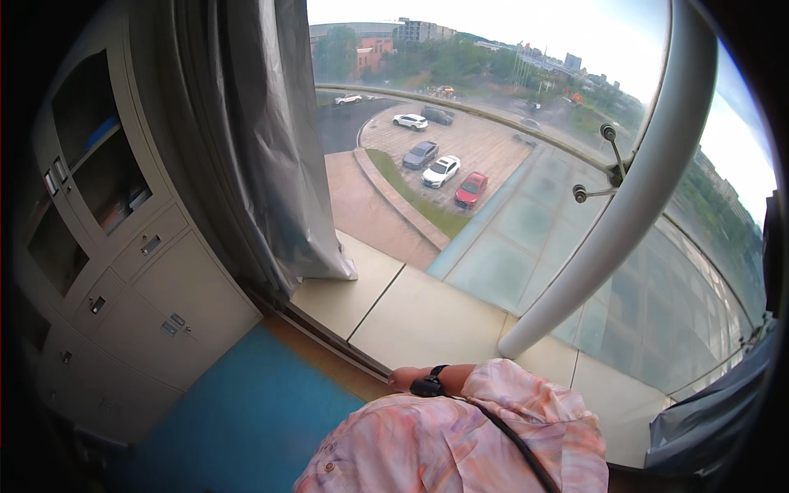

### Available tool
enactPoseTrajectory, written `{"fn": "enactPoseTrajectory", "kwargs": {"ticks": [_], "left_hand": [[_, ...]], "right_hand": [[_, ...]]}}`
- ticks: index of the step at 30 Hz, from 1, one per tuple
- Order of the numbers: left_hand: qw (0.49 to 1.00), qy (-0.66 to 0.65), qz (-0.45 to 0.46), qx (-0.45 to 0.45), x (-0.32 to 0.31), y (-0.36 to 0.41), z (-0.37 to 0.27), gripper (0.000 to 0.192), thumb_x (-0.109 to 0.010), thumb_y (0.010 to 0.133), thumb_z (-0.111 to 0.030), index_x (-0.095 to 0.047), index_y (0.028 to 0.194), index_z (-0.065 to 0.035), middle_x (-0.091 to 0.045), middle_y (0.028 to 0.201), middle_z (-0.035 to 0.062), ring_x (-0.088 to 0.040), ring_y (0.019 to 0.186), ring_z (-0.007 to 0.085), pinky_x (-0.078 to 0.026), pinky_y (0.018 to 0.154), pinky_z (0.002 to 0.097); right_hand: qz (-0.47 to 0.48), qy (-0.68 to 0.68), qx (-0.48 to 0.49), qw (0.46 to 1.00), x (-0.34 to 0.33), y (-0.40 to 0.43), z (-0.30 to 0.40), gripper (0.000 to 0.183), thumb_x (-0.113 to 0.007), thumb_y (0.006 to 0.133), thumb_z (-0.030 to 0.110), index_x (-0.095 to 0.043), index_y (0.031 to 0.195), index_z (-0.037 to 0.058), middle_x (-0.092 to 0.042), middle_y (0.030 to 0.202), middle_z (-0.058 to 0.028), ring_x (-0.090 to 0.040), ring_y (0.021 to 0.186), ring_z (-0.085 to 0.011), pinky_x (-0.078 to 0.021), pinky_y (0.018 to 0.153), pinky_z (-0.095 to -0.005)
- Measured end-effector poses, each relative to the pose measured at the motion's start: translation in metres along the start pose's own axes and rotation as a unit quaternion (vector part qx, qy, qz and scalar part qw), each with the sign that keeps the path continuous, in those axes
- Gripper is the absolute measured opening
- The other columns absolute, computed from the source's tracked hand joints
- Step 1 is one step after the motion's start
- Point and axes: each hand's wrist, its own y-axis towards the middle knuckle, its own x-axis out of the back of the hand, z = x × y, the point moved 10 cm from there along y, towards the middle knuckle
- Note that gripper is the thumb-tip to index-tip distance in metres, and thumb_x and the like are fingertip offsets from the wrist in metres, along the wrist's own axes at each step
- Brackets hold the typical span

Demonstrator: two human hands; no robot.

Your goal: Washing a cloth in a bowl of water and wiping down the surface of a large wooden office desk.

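A person's forearm comes out of a loose pink, orange and lilac patterned sleeve (524, 385) at the lower middle and reaches towards the left. It appears to be my right arm. A black strapped device (429, 383) sits round its wrist, and a black cable (515, 434) runs over the shirt. Only a small part of my right hand (402, 378) shows, near the inner edge of the pale window ledge (425, 320); its fingers are hidden, so I cannot tell whether it holds anything. My left hand is out of view. Beyond the ledge is a large window.
Grey metal cabinets (203, 296) with glass upper doors stand left, beside a silvery curtain (277, 154). A thick white column (616, 246) rises from the ledge at right. Another grey curtain (709, 425) hangs lower right. Below is blue flooring (259, 394). Outside are parked cars.
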Motion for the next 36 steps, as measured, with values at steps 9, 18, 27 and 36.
{"fn": "enactPoseTrajectory", "kwargs": {"ticks": [9, 18, 27, 36], "left_hand": [[0.995, -0.098, -0.012, -0.035, 0.056, -0.031, -0.024, 0.102, -0.043, 0.071, -0.073, -0.005, 0.142, -0.0110, 0.002, 0.144, 0.0257, 0.000, 0.131, 0.0470, -0.009, 0.096, 0.0683], [0.997, -0.049, -0.023, -0.055, 0.023, 0.000, -0.028, 0.098, -0.045, 0.076, -0.067, -0.005, 0.141, -0.0054, 0.003, 0.144, 0.0275, 0.003, 0.131, 0.0481, -0.010, 0.097, 0.0664], [0.990, -0.100, -0.006, -0.097, 0.070, 0.001, -0.067, 0.101, -0.043, 0.071, -0.072, -0.006, 0.142, -0.0111, 0.002, 0.144, 0.0265, 0.001, 0.131, 0.0486, -0.007, 0.094, 0.0701], [0.991, -0.061, 0.080, -0.090, 0.118, 0.007, -0.097, 0.060, -0.040, 0.087, -0.049, -0.040, 0.126, -0.0028, -0.036, 0.131, 0.0188, -0.026, 0.123, 0.0393, -0.021, 0.095, 0.0602]], "right_hand": [[0.039, -0.069, 0.106, 0.991, -0.043, 0.020, 0.101, 0.025, -0.047, 0.080, 0.020, -0.061, 0.093, 0.0039, -0.062, 0.093, -0.0185, -0.058, 0.086, -0.0368, -0.0450, 0.073, -0.0440], [0.013, -0.032, 0.061, 0.998, -0.086, 0.037, 0.107, 0.028, -0.044, 0.082, 0.022, -0.061, 0.094, 0.0037, -0.062, 0.092, -0.0179, -0.058, 0.085, -0.0367, -0.0446, 0.074, -0.0439], [0.011, -0.023, -0.023, 0.999, -0.091, 0.041, 0.087, 0.028, -0.044, 0.082, 0.019, -0.061, 0.092, -0.0007, -0.062, 0.090, -0.0201, -0.059, 0.080, -0.0343, -0.0440, 0.069, -0.0429], [0.015, -0.019, 0.029, 0.999, -0.099, 0.047, 0.124, 0.027, -0.045, 0.083, 0.025, -0.062, 0.093, 0.0067, -0.062, 0.091, -0.0170, -0.057, 0.086, -0.0363, -0.0445, 0.074, -0.0434]]}}
